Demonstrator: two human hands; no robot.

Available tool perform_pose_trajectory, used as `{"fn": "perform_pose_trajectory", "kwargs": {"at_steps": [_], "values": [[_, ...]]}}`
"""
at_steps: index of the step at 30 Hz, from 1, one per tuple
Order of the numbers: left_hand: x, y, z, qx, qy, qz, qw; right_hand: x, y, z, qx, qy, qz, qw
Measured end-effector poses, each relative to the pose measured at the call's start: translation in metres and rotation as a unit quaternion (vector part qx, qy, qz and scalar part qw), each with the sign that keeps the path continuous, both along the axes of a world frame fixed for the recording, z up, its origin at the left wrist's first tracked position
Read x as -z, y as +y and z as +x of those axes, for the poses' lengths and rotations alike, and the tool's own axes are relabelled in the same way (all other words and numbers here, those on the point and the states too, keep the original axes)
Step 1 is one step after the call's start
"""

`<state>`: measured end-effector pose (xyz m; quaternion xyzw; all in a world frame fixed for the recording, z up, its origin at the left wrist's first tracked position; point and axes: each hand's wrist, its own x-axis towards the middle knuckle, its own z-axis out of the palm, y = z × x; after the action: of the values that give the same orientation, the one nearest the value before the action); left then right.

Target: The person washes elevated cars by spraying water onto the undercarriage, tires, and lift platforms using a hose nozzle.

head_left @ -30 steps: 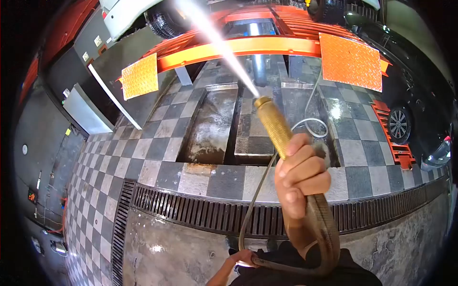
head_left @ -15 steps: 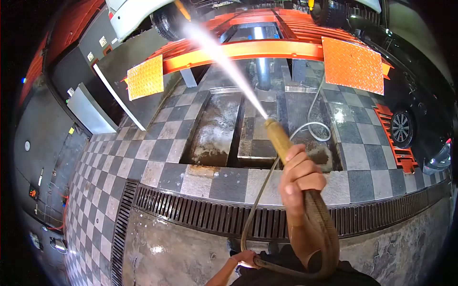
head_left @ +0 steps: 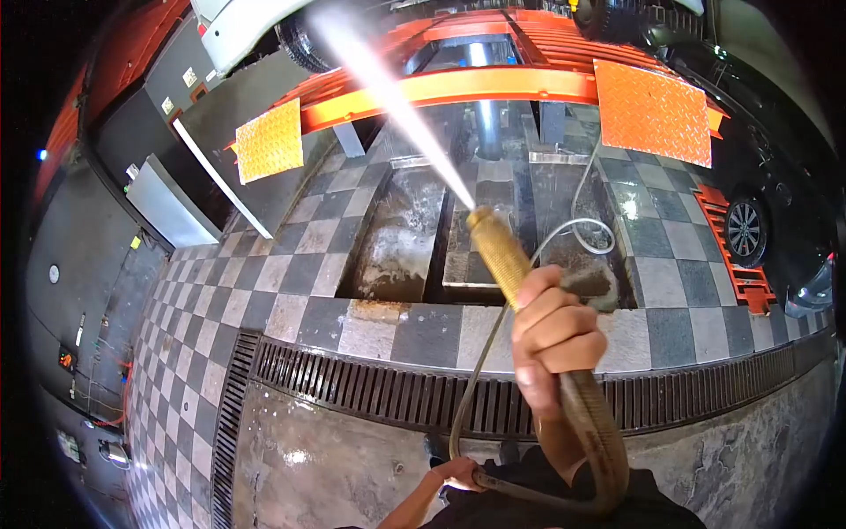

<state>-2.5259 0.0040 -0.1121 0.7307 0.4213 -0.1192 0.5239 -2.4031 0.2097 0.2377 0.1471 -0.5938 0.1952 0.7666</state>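
My right hand (head_left: 557, 331) is wrapped round the brass nozzle (head_left: 499, 254) at the end of a hose. A white jet of water (head_left: 397, 106) sprays from its tip, up and to the left, towards the raised white vehicle (head_left: 238, 33) and its front wheel. The thick hose (head_left: 592, 432) bends down from my right hand and loops across my front. Low in the view, my left hand (head_left: 460, 473) is closed round the hose near my waist. More hose runs from there over the floor.
An orange lift (head_left: 458, 86) with two tread plates stands ahead, above recessed wet pits (head_left: 395, 238). A drain grate (head_left: 414, 398) crosses the floor before me. At the right is a dark car (head_left: 775, 194); a leaning white panel (head_left: 169, 207) is at the left.
The nozzle has swung left and slightly up since half a second ago, and its jet has shifted left with it. My left hand stays on the hose.
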Motion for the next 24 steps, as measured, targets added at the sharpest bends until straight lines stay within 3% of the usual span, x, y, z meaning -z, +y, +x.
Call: {"fn": "perform_pose_trajectory", "kwargs": {"at_steps": [2,5,8,12,15,20,24], "values": [[-0.004,-0.002,0.002,-0.006,0.014,0.018,1.000,0.011,-0.001,0.002,-0.006,-0.051,-0.048,0.998],[0.004,-0.008,0.000,-0.019,-0.007,0.060,0.998,0.006,0.000,0.003,0.008,0.016,-0.046,0.999],[0.000,-0.008,0.003,-0.038,-0.023,0.001,0.999,-0.002,-0.006,0.001,0.000,0.043,-0.019,0.999],[-0.022,-0.003,0.002,-0.022,0.009,0.034,0.999,0.006,-0.003,0.006,-0.007,-0.029,-0.034,0.999],[0.012,-0.012,-0.002,-0.002,0.020,0.054,0.998,-0.002,-0.003,0.011,0.057,0.049,-0.035,0.997],[0.000,-0.010,0.000,-0.012,-0.010,0.029,0.999,-0.001,-0.017,0.009,0.006,-0.019,-0.047,0.999],[0.016,-0.011,-0.004,0.010,-0.028,0.041,0.999,0.002,-0.011,0.013,0.094,0.017,-0.063,0.993]]}}
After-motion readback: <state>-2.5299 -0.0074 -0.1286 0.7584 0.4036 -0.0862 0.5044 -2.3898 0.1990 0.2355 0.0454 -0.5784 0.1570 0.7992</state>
